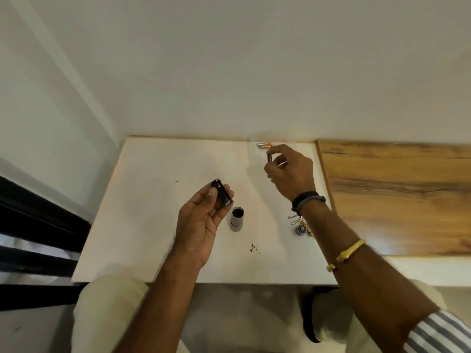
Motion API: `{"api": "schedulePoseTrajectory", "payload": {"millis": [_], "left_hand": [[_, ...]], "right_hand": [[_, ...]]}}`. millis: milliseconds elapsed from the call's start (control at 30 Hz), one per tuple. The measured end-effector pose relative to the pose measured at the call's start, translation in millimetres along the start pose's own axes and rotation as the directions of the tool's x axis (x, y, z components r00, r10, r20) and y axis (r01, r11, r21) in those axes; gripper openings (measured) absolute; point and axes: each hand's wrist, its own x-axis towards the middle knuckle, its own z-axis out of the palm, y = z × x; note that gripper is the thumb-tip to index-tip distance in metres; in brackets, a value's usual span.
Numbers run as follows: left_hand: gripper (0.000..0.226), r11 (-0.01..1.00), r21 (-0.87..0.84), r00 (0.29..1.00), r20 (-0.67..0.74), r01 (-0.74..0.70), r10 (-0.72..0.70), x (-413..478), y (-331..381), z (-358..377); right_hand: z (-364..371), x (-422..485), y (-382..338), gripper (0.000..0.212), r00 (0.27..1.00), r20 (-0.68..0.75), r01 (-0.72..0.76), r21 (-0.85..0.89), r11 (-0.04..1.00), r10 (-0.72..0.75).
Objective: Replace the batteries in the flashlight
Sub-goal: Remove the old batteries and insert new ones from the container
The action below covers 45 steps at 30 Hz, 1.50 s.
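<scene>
My left hand grips a black battery holder above the white table, thumb on top of it. The silver flashlight body stands upright on the table just right of that hand, its open end up. My right hand is raised near the table's far right and pinches a small dark battery between thumb and fingers. Two orange-tipped batteries lie at the far edge just beyond it. The flashlight's end cap with its cord lies under my right wrist, next to another orange battery.
A wood-grain panel adjoins the table on the right. The white wall rises right behind the far edge. A few dark specks mark the tabletop near the front. My knees in light trousers sit below the near edge.
</scene>
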Motion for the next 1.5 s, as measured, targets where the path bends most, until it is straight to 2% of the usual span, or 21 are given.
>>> {"api": "schedulePoseTrajectory", "payload": {"millis": [100, 200, 333, 500, 667, 833, 967, 1067, 1200, 1300, 1500], "left_hand": [[0.028, 1.000, 0.022, 1.000, 0.031, -0.001, 0.000, -20, -1, 2], [0.028, 0.998, 0.064, 0.998, 0.067, 0.008, -0.012, -38, -5, 1], [0.029, 0.979, 0.205, 0.995, 0.093, 0.014, -0.033, -53, -13, -1], [0.031, 0.930, 0.367, 0.994, 0.105, -0.012, -0.028, -56, -23, -2], [0.030, 0.911, 0.413, 0.992, 0.121, -0.021, -0.032, -58, -31, -1], [0.032, 0.866, 0.493, 0.992, 0.124, -0.080, 0.021, -56, -32, -3], [0.033, 0.839, 0.529, 0.990, 0.129, -0.124, 0.064, -54, -33, -5], [0.034, 0.814, 0.562, 0.985, 0.160, -0.147, 0.068, -55, -34, -4], [0.034, 0.809, 0.568, 0.983, 0.170, -0.151, 0.064, -56, -34, -3], [0.033, 0.829, 0.539, 0.985, 0.156, -0.147, 0.072, -56, -34, -3], [0.026, 0.855, 0.496, 0.984, 0.157, -0.151, 0.082, -59, -35, -3]], "right_hand": [[-11, -43, -10, 0.022, 0.996, -0.016, -0.080, 0.194, 0.978, 0.085], [-18, -87, -20, 0.027, 0.994, -0.024, -0.089, 0.349, 0.933, 0.104], [-18, -133, -22, 0.030, 0.999, -0.024, -0.029, 0.439, 0.898, 0.044], [-19, -159, -17, 0.016, 0.999, 0.014, -0.041, 0.545, 0.837, 0.040], [-22, -164, -16, 0.018, 1.000, 0.009, -0.015, 0.509, 0.861, 0.012], [-27, -162, -16, 0.018, 0.993, -0.047, 0.117, 0.306, 0.945, -0.108], [-31, -161, -19, 0.018, 0.984, -0.053, 0.176, 0.240, 0.955, -0.168], [-32, -162, -21, 0.019, 0.985, -0.032, 0.173, 0.260, 0.950, -0.171], [-32, -164, -22, 0.029, 0.994, -0.033, 0.109, 0.355, 0.928, -0.104], [-29, -164, -20, 0.022, 0.997, -0.043, 0.075, 0.413, 0.908, -0.063], [-15, -168, -17, 0.016, 0.990, -0.082, 0.137, 0.373, 0.917, -0.115]]}}
